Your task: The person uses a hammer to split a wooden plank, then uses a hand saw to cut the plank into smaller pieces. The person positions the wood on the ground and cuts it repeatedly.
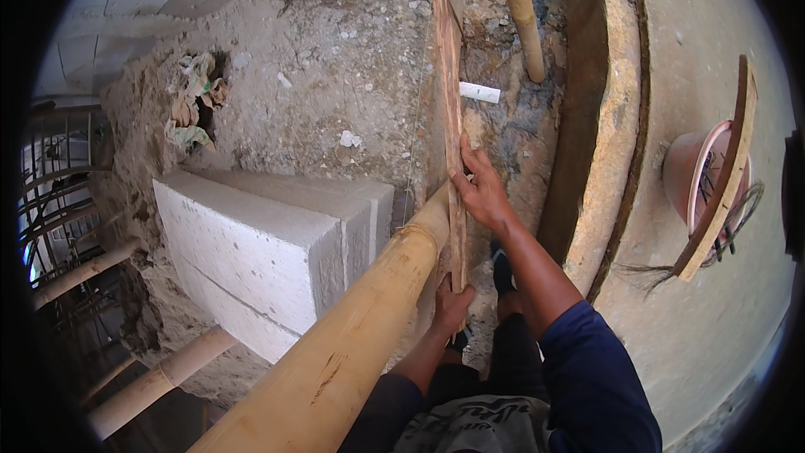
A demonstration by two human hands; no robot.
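A long, narrow, rough wooden strip [447, 75] runs lengthwise from beside my legs up to the top of the head view. My left hand [454, 303] is closed round its near end. Farther up, my right hand [481, 188] grips the strip from the right side, the fingertips against its edge. A thick bamboo pole [352, 331] slants up from the lower left, and its far end lies beside the strip between my hands. Left of the pole sit white lightweight blocks [243, 239], stacked together. A thin string [417, 126] stretches left of the strip.
Another bamboo pole [518, 13] stands at the top right of the strip, near a small white piece [480, 92]. A pink bucket [707, 169] has a curved-looking wooden board [728, 172] across it. Bamboo scaffolding [163, 377] and a drop lie left. Crumpled scraps [191, 105] lie on rubble.
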